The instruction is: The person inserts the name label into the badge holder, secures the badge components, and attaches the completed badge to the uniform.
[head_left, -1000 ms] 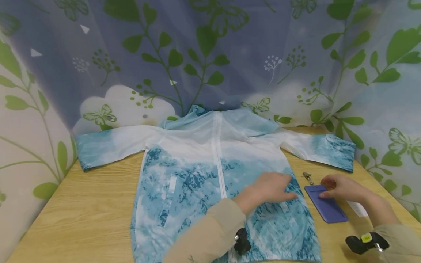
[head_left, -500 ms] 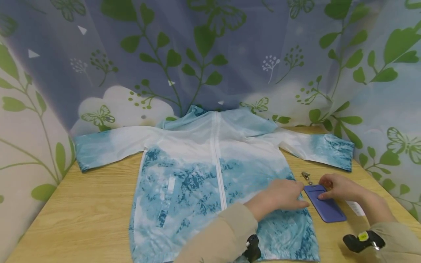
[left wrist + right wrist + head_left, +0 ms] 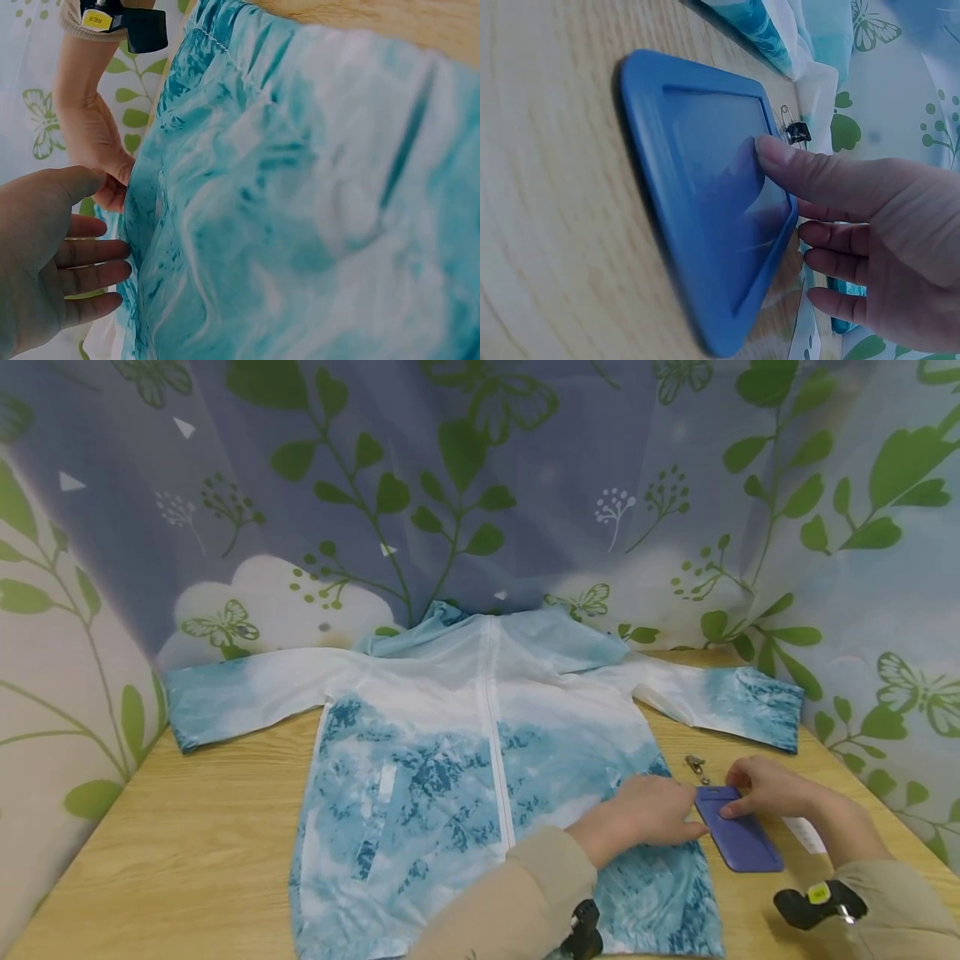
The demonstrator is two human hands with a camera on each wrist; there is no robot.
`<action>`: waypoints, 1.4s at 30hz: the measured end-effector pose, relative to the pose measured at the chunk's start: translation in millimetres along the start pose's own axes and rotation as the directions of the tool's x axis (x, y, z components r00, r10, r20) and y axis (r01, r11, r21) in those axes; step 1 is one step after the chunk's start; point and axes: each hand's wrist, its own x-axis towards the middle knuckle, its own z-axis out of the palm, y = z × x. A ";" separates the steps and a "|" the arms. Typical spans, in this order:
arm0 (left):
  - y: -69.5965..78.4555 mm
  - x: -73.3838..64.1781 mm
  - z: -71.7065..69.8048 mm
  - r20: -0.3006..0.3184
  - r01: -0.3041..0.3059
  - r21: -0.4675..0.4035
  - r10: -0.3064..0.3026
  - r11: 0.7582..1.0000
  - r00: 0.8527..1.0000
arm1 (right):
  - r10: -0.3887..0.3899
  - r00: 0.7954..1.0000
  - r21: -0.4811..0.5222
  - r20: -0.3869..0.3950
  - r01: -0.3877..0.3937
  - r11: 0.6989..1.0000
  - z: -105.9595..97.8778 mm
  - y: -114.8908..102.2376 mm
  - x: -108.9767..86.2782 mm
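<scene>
A blue card holder (image 3: 738, 835) lies at the right of the wooden table, its metal clip (image 3: 696, 766) pointing away from me. My right hand (image 3: 776, 797) pinches the holder near its clip end. In the right wrist view, the thumb (image 3: 780, 154) presses on the clear window while the other fingers curl by the edge. A blue and white zip jacket (image 3: 420, 777) is spread out front up, sleeves stretched to both sides. My left hand (image 3: 648, 814) is over the jacket's right side edge, its relaxed fingers close to the holder.
A white printed slip (image 3: 805, 835) lies on the table (image 3: 187, 827) beside my right wrist. Patterned curtains (image 3: 562, 485) with leaves and butterflies stand behind and at both sides. A black wrist camera (image 3: 820, 903) sits on my right sleeve.
My left hand has moved right and slightly nearer to me across the jacket, to beside the card holder. My right hand stays on the holder, which has turned slightly.
</scene>
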 end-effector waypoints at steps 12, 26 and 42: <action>-1.7 3.7 -2.7 -0.009 0.023 -0.075 -0.023 0.997 1.000 | 0.079 0.997 0.068 0.002 -0.079 0.995 -1.3 -3.0 -4.3; -7.0 2.9 -5.3 -0.029 0.043 -0.054 -0.045 0.998 0.999 | 0.047 0.997 0.180 -0.057 -0.036 0.983 -3.9 -0.9 -6.5; -10.4 10.6 -14.4 -0.248 -0.030 -0.171 -0.014 0.985 0.969 | 0.020 0.997 0.389 -0.080 0.013 0.921 -28.1 -12.8 -15.4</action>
